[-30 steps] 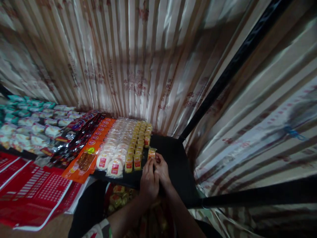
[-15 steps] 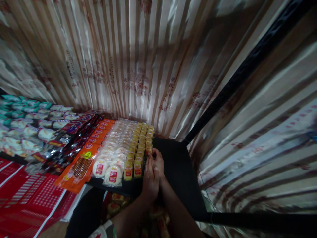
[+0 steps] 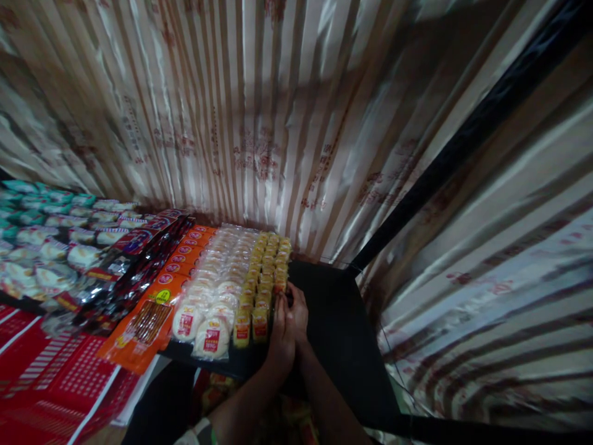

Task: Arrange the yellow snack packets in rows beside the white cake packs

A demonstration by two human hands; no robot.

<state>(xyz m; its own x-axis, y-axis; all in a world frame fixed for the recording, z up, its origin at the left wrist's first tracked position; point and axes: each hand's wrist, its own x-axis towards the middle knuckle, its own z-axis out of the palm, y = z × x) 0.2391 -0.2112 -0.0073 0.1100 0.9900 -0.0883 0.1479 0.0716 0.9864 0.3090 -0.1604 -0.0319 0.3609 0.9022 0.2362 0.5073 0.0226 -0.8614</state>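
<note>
My left hand (image 3: 280, 334) and my right hand (image 3: 299, 314) are side by side, touching, at the near end of the rightmost row of small yellow wrapped cakes (image 3: 281, 262). My left fingers are stretched forward. My right fingers curve in over a small dark gap, and nothing shows in them. The fingertips lie just short of the nearest cake in that row. Left of my hands, two longer rows of the same cakes end in packs with red labels (image 3: 260, 322). Next to them lie rows of round white wrapped cakes (image 3: 212, 337) in clear film.
Orange snack packets (image 3: 147, 321), dark shiny packets (image 3: 125, 275) and white and green packets (image 3: 55, 198) cover the black shelf (image 3: 328, 309) leftward. Red baskets (image 3: 69, 364) stand lower left. Below my forearms are more yellow packs (image 3: 215, 392). A black post (image 3: 417, 191) rises before the striped curtain (image 3: 259, 111).
My hands have drawn back slightly from the rightmost row of yellow cakes, and its nearest cake shows more fully. The view has shifted a little.
</note>
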